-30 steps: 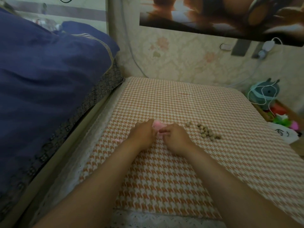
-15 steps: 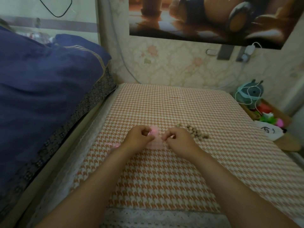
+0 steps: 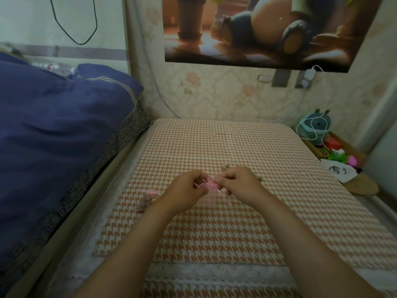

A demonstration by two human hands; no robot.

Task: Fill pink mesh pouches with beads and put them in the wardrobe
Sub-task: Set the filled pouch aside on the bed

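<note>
Right now my left hand [image 3: 189, 187] and right hand [image 3: 239, 183] meet just above the middle of the houndstooth pad [image 3: 214, 140], a flat woven rectangle in orange and cream with rounded far corners. Between them is the pink mesh pouch [image 3: 211, 182], a small, soft, crumpled bit of sheer fabric lifted slightly off the pad. Both hands have their fingers curled in. The left pinches the pouch's edge from one side and the right pinches it from the other, with thin pale strands showing by the left fingertips. I cannot tell whether the pouch's mouth is open or drawn tight. A few beads [image 3: 225, 167], small, round and tan, peek out on the pad just past the right hand's knuckles, the rest hidden behind it. A second pouch [image 3: 146, 201] lies on the pad's left part beside my left wrist, lumpy and bulging, dusty pink with a ribbon at its top. Along the pad's near edge runs a white lace trim [image 3: 214, 274]. Off the pad's left side a smooth navy quilt [image 3: 53, 136] is heaped high, and past the pad's far right corner sits a round teal plush toy [image 3: 315, 125] draped with white cord.
</note>
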